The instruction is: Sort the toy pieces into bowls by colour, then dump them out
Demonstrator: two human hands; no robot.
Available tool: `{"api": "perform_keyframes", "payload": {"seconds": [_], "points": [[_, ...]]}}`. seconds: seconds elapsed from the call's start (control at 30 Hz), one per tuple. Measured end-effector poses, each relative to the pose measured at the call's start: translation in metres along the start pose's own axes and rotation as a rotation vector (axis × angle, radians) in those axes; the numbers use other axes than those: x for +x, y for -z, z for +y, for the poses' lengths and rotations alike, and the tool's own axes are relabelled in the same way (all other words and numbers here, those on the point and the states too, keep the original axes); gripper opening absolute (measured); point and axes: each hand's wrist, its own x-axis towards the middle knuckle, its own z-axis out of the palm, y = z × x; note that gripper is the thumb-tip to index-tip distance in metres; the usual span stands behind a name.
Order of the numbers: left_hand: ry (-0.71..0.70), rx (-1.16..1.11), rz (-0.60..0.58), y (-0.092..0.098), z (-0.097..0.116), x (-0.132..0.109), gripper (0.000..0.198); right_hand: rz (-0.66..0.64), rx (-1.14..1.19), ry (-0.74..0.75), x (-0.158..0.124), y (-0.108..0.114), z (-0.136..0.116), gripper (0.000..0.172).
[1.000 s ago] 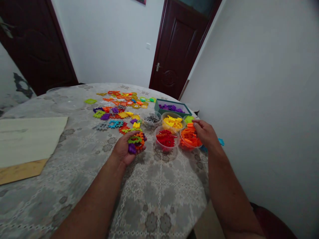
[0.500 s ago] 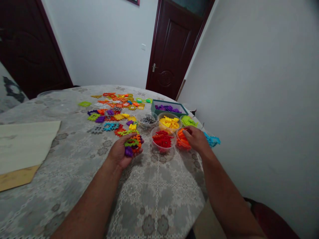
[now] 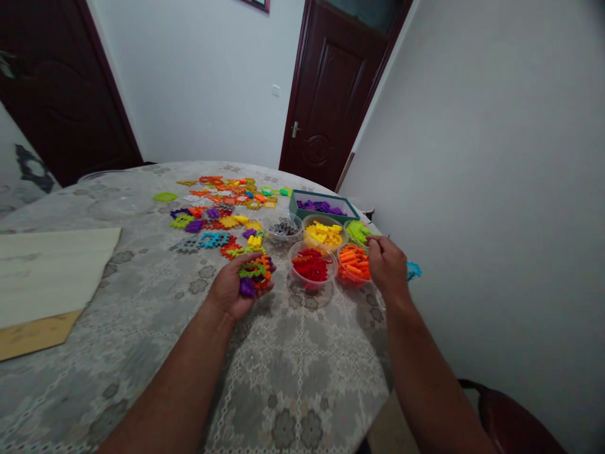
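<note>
Pieces of toothed plastic [image 3: 254, 275], green, orange, purple, fill the cupped left hand [image 3: 231, 289]; right hand [image 3: 387, 266] curls at the orange-filled bowl [image 3: 347, 281], grip unclear.

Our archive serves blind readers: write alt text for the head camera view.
The left hand cups a handful of coloured plastic pieces at a lace-covered table; the right hand is at the rims of the orange-piece bowl and green-piece bowl. A red-piece bowl and yellow-piece bowl sit beside them, with loose pieces scattered beyond.

dim, soft shadows, maybe edge distortion
</note>
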Motion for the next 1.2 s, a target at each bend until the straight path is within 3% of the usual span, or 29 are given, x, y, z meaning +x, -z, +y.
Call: {"api": "perform_keyframes", "payload": {"seconds": [0.07,0.23,0.33,0.43,0.53,0.77,0.87,0.97,1.03,1.2], "points": [[0.006,-0.008,0.004,-0.001,0.000,-0.002,0.021,-0.007,0.104,0.011,-0.013,0.000,-0.018,0.037],[0.022,-0.006,-0.019,-0.001,-0.002,-0.005,0.017,-0.361,0.297,0.295,-0.049,-0.016,-0.079,0.022],[0.027,-0.031,-0.042,0.000,-0.003,-0.005,0.017,-0.491,0.353,0.445,-0.062,-0.033,-0.106,0.025],[0.028,-0.070,-0.069,0.002,-0.004,-0.002,0.021,-0.555,0.388,0.486,-0.072,-0.055,-0.121,0.032],[0.012,-0.104,-0.060,0.003,-0.007,0.001,0.022,-0.532,0.403,0.492,-0.085,-0.077,-0.127,0.034],[0.078,-0.106,-0.076,0.004,-0.011,0.002,0.033,-0.436,0.473,0.418,-0.098,-0.093,-0.123,0.025],[0.109,-0.118,-0.133,0.003,-0.009,0.000,0.031,-0.414,0.580,0.259,-0.095,-0.090,-0.117,0.019],[0.102,-0.095,-0.131,0.001,-0.008,-0.002,0.017,-0.459,0.733,-0.027,-0.093,-0.088,-0.111,0.030],[0.077,-0.071,-0.078,0.001,-0.009,-0.002,0.021,-0.480,0.826,-0.160,-0.091,-0.087,-0.107,0.040],[0.029,-0.009,-0.055,0.002,-0.010,-0.001,0.043,-0.470,0.865,-0.166,-0.088,-0.081,-0.107,0.043]]}}
